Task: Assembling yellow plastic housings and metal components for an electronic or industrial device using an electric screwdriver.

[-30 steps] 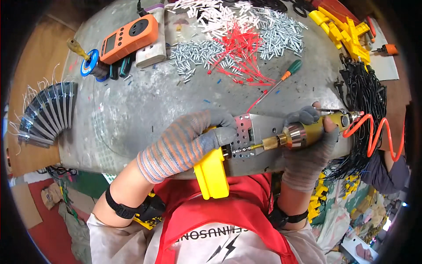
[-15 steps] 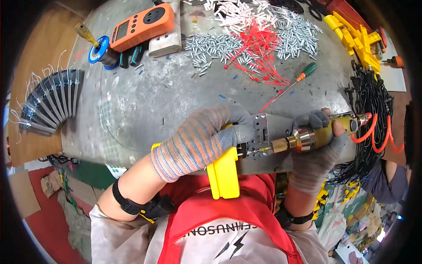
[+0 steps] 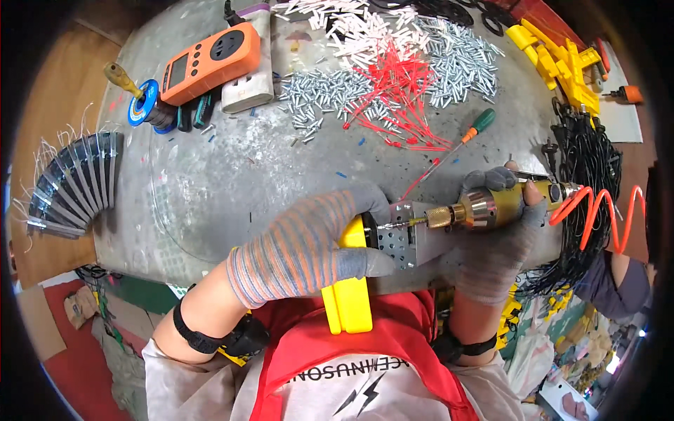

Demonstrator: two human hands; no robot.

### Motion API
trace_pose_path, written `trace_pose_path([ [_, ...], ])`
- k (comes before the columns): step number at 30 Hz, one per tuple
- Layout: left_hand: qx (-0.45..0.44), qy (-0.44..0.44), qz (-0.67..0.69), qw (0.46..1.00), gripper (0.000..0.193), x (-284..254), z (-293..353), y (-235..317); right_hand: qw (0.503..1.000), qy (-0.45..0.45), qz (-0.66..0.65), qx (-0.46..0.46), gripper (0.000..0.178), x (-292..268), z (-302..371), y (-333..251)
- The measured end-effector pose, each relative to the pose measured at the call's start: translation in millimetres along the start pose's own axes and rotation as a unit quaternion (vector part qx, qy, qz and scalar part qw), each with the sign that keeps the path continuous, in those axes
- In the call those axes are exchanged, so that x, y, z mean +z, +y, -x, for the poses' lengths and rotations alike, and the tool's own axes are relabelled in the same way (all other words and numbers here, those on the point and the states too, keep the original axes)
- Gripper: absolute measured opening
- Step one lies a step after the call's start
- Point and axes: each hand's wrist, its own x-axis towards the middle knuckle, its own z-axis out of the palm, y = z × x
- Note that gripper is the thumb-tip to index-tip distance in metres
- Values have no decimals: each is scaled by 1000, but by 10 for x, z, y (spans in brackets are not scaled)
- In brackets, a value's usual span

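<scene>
My left hand (image 3: 302,245), in a striped knit glove with grey fingertips, is closed around a yellow plastic housing (image 3: 351,309). A black part (image 3: 370,230) shows at the housing's right side, between thumb and fingers. My right hand (image 3: 498,238), gloved alike, is wrapped round a gold and silver power screwdriver (image 3: 484,208) lying roughly level. Its thin bit (image 3: 400,224) points left and reaches the black part; a screw at its tip is too small to make out. Beneath the bit is a perforated metal plate (image 3: 401,245) at the table's near edge.
White sleeves (image 3: 351,42), silver screws (image 3: 316,95) and red-wired parts (image 3: 400,77) lie heaped at the back. A green-handled screwdriver (image 3: 481,123) lies nearer. An orange meter (image 3: 210,63), solder spool (image 3: 151,105), black cords (image 3: 586,154) and coiled red hose (image 3: 597,210) surround the work.
The yellow housing has turned in my left hand, and my thumb now lies across its near side. The screwdriver's bit has moved away from me and left. The whole view has shifted slightly.
</scene>
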Motion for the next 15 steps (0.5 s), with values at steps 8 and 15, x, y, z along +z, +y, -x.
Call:
trace_pose_path([
  [8,3,29,19,999,48,15,-3,-22,1000,-10,-19,9,35,72,35,78],
  [15,-15,11,0,1000,58,-65,-7,69,998,-46,-41,6,37,16,-51,-77],
])
